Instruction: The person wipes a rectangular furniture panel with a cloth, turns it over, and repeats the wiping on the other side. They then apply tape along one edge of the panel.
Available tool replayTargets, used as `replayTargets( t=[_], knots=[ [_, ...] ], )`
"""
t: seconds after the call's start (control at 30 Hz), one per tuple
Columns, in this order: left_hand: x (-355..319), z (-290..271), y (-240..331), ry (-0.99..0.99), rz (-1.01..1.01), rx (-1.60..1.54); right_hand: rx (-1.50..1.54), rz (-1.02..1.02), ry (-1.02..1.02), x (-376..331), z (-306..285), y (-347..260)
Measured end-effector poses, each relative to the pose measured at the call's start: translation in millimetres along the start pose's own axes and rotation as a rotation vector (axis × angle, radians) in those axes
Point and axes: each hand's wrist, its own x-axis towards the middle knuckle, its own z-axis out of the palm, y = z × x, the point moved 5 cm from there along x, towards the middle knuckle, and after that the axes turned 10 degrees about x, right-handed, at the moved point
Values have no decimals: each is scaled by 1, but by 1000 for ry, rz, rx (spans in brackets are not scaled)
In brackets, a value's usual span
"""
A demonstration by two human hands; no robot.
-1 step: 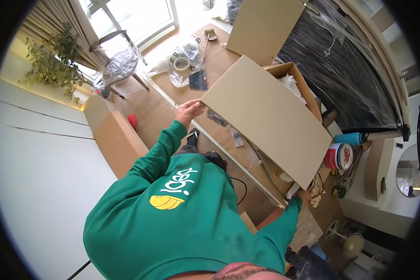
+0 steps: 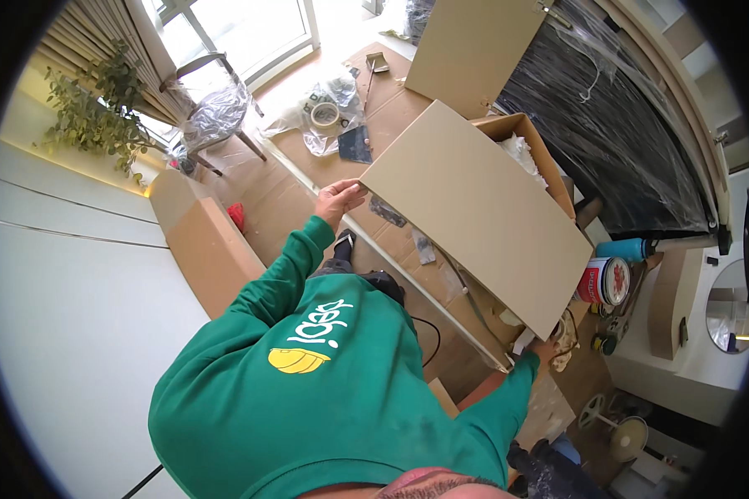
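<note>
**Beige panel [image 2: 478, 218] spans the area between left hand [image 2: 339, 200] and right hand [image 2: 544, 350]**

Panel position: The panel lies in front of the person, large face up, with its long axis running diagonally from upper left to lower right. The left hand is at its left corner; the right hand is at its near lower corner. Most of the panel extends beyond both hands, away from the body.

Left hand: The fingers pinch the left corner. The palm remains outside the panel outline.

Right hand: The hand is beside the lower corner, close under the edge. The panel and the wrist partly cover the fingers; whether they grip cannot be told. A pale rag [image 2: 565, 349] is just beside this hand.

Adjacent items: A pale strip [image 2: 409, 274] runs between the body and the panel, passing close to both hands. An open cardboard box [image 2: 551, 170] with white wrapping [image 2: 520, 156] inside stands behind the far long edge of the panel. A paint can [image 2: 601, 280] and a blue bottle [image 2: 622, 249] are near the right end. A tape roll [image 2: 324, 125] and a dark plate [image 2: 354, 145] are beyond the left hand, apart from the panel.
</note>
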Motion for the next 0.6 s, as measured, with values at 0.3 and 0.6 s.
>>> replayTargets(
  t=[0.3, 0.6],
  knots=[
    [32, -16, 30, -168, 350, 742, -255, -279, 34, -24, -81, -36],
    [77, 1, 71, -667, 875, 998, 29, 189, 80, -34, -69, -10]
  ],
)
